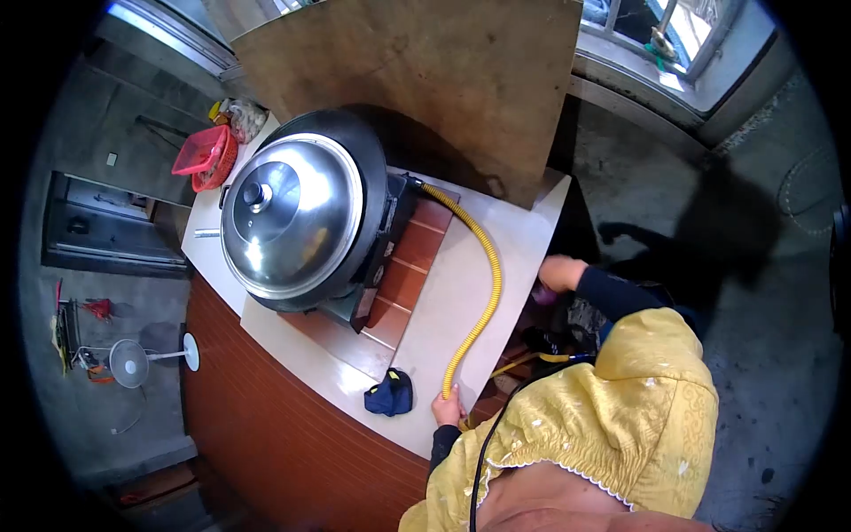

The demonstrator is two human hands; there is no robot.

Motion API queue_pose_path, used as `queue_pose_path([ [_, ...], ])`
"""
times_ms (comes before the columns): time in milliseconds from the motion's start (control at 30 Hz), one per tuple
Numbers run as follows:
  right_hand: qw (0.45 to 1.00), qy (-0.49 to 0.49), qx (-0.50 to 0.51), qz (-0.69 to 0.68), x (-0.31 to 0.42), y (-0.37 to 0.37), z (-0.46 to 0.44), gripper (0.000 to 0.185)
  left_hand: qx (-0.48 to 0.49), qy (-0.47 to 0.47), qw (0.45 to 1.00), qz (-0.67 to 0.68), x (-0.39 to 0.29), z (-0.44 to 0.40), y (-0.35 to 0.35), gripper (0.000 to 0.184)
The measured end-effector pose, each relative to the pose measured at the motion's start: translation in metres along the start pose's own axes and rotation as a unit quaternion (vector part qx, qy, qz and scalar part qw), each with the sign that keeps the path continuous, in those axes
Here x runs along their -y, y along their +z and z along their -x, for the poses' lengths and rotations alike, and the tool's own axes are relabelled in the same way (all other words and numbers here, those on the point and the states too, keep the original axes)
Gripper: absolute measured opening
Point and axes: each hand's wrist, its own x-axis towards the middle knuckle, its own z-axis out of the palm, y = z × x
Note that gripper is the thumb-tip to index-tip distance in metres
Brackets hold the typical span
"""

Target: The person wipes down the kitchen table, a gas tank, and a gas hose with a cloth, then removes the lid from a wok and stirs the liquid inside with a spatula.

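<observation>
My left hand (449, 407) is closed around the lower end of a yellow corrugated hose (496, 275) at the table's edge. From there the hose curves over the white tabletop to a black gas stove (377, 253). A large wok with a shiny domed lid (306, 213) sits on the stove. Past the table's edge, my right hand (562, 273) looks curled, its fingers partly hidden. Something purple (543, 293) is just below it; I cannot make out whether it is held. A dark blue cloth item (388, 393) lies left of my left hand.
A brown board (408, 80) stands upright behind the stove. Red baskets (211, 158) and a plastic bag (244, 118) are at the table's far corner. A white fan (129, 363) stands away to the left. A dark cable (496, 417) hangs near my body.
</observation>
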Motion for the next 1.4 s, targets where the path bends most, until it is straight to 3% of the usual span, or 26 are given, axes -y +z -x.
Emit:
queue_pose_path([
  [33,0.968,-0.112,0.222,0.036,-0.018,0.017,0.003,0.022,0.005,0.007,1.0,0.0,-0.001,0.001,0.0,0.028],
  [67,0.951,-0.065,0.3,-0.047,-0.006,-0.003,0.031,0.028,0.009,0.013,1.0,-0.001,-0.002,0.003,-0.001,0.028],
  [133,0.965,-0.019,0.239,-0.109,-0.005,-0.015,0.049,0.032,0.013,0.022,1.0,0.009,-0.001,0.002,0.0,0.028],
  [200,0.973,-0.043,0.102,-0.204,-0.011,-0.031,0.045,0.035,0.004,0.032,0.997,-0.07,-0.005,0.006,-0.001,0.029],
  [267,0.971,-0.025,-0.108,-0.211,-0.01,-0.04,0.03,0.033,0.016,0.04,0.997,-0.061,-0.002,0.007,0.0,0.03],
  [333,0.923,-0.037,-0.335,-0.186,0.003,-0.042,0.012,0.029,0.025,0.048,0.996,-0.076,0.0,0.005,-0.001,0.032],
  [400,0.877,-0.028,-0.454,-0.154,0.013,-0.021,-0.007,0.028,0.039,0.077,0.991,-0.097,0.002,0.007,-0.001,0.033],
  [433,0.908,-0.001,-0.387,-0.161,0.022,0.004,-0.01,0.026,0.063,0.08,0.992,-0.074,0.002,0.014,-0.001,0.03],
  [467,0.884,0.025,-0.461,-0.072,0.049,0.03,0.001,0.024,0.087,0.087,0.991,-0.053,0.001,0.019,-0.001,0.028],
  [533,0.894,0.006,-0.425,-0.142,0.081,0.068,0.014,0.025,0.089,0.074,0.993,-0.019,-0.007,0.034,0.0,0.026],
  [567,0.859,0.037,-0.304,-0.41,0.101,0.069,0.033,0.025,0.097,0.062,0.993,0.013,-0.012,0.042,0.002,0.023],
  [600,0.749,0.068,-0.152,-0.642,0.124,0.069,0.057,0.025,0.095,0.059,0.994,0.017,-0.017,0.055,0.001,0.023],
  [667,0.682,0.007,-0.142,-0.717,0.155,0.097,0.083,0.025,0.108,0.045,0.99,0.079,-0.037,0.071,0.005,0.019],
  [733,0.76,-0.13,-0.211,-0.601,0.197,0.098,0.113,0.022,0.149,0.083,0.983,0.066,-0.047,0.082,0.015,0.014],
  [800,0.839,-0.17,-0.308,-0.415,0.229,0.107,0.12,0.023,0.128,0.113,0.985,0.01,-0.037,0.081,0.032,0.021],
  [833,0.836,-0.145,-0.235,-0.475,0.232,0.102,0.119,0.023,0.122,0.147,0.982,-0.012,-0.026,0.076,0.039,0.023],
  [933,0.796,-0.102,-0.284,-0.525,0.231,0.099,0.098,0.018,0.094,0.199,0.975,-0.024,-0.019,0.076,0.046,0.023],
  [967,0.729,-0.065,-0.267,-0.627,0.232,0.086,0.096,0.017,0.103,0.204,0.971,-0.067,-0.027,0.087,0.042,0.022],
  [1067,0.689,0.077,-0.23,-0.682,0.178,0.062,0.047,0.007,0.101,0.29,0.948,-0.078,-0.016,0.105,0.044,0.01],
  [1133,0.623,0.062,-0.281,-0.727,0.135,0.059,0.007,0.005,0.122,0.315,0.936,-0.101,-0.016,0.116,0.042,0.011],
  [1167,0.629,0.087,-0.26,-0.727,0.137,0.045,0.006,0.005,0.142,0.229,0.959,-0.085,-0.024,0.124,0.042,0.012],
  [1200,0.635,0.114,-0.238,-0.726,0.141,0.033,0.011,0.006,0.141,0.228,0.96,-0.083,-0.021,0.124,0.043,0.012],
  [1267,0.667,-0.007,-0.13,-0.733,0.165,0.037,0.035,0.007,0.107,0.24,0.961,-0.09,-0.018,0.119,0.043,0.011],
  [1333,0.615,-0.04,-0.06,-0.786,0.214,0.057,0.078,0.009,0.07,0.293,0.947,-0.111,-0.017,0.111,0.042,0.013],
  [1367,0.64,-0.021,-0.075,-0.765,0.239,0.08,0.099,0.011,0.031,0.345,0.928,-0.135,-0.016,0.107,0.04,0.015],
  [1400,0.664,-0.004,-0.09,-0.742,0.254,0.093,0.112,0.013,0.05,0.297,0.945,-0.13,-0.015,0.103,0.035,0.018],
])
